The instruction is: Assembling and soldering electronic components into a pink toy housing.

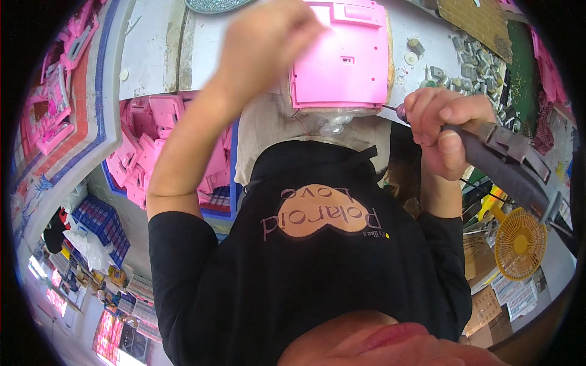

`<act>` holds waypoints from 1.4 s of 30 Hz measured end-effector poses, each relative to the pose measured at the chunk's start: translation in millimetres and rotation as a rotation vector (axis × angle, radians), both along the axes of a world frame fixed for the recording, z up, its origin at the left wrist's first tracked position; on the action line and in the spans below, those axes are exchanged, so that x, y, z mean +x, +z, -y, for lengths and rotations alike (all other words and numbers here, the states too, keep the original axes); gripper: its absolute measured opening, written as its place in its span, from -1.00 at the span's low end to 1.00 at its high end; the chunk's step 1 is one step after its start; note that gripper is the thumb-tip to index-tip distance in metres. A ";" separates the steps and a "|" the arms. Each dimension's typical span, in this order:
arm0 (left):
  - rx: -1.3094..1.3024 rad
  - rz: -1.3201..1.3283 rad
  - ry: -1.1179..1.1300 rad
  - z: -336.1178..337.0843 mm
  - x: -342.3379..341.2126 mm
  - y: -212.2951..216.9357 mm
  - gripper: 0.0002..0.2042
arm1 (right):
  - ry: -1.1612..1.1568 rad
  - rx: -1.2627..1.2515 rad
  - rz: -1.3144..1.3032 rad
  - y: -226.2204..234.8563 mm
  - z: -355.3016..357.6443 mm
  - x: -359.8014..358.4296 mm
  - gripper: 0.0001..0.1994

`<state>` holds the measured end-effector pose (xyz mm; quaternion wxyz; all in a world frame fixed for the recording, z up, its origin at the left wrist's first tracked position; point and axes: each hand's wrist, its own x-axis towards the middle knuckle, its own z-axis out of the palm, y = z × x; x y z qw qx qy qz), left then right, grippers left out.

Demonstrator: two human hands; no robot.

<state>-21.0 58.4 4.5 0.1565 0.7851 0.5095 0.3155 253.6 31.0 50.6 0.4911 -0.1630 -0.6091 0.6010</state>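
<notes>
A pink plastic casing lies on the white worktable in front of me, with a small slot near its middle. My right hand is closed around a dark electric screwdriver. Its thin bit points left, with the tip at the casing's near right corner; whether it touches is too small to tell. My left hand is raised over the casing's left edge. Motion smears its fingers, so anything in them cannot be made out. Beyond it, a round dish of tiny shiny pieces is cut off by the upper edge.
A blue crate of pink plastic parts stands below the table at my left. Small metal parts are heaped right of the casing, near a cardboard sheet. Clear plastic wrap sticks out under the casing. A yellow fan stands at lower right.
</notes>
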 end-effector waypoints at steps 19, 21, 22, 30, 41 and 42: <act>0.084 0.098 -0.237 19.8 29.8 -16.5 -0.85 | 0.143 0.214 0.123 -1.5 -44.5 -27.3 -0.83; 0.070 0.094 -0.229 20.5 28.5 -15.4 -0.85 | 0.222 0.155 0.122 4.4 -51.2 -27.3 -0.83; 0.063 0.091 -0.224 21.8 28.1 -14.6 -0.85 | 0.261 0.123 0.118 7.0 -56.5 -27.7 -0.84; 0.022 0.110 -0.226 20.4 30.4 -16.1 -0.81 | 0.098 0.168 0.140 4.3 -76.3 -36.8 -0.80; -0.017 0.149 -0.246 16.6 29.0 -13.6 -0.85 | 0.034 0.128 0.038 -2.2 -142.7 -43.6 -0.86; -0.023 0.157 -0.247 17.1 29.3 -12.9 -0.85 | 0.075 0.101 0.057 -8.5 -146.8 -48.0 -0.85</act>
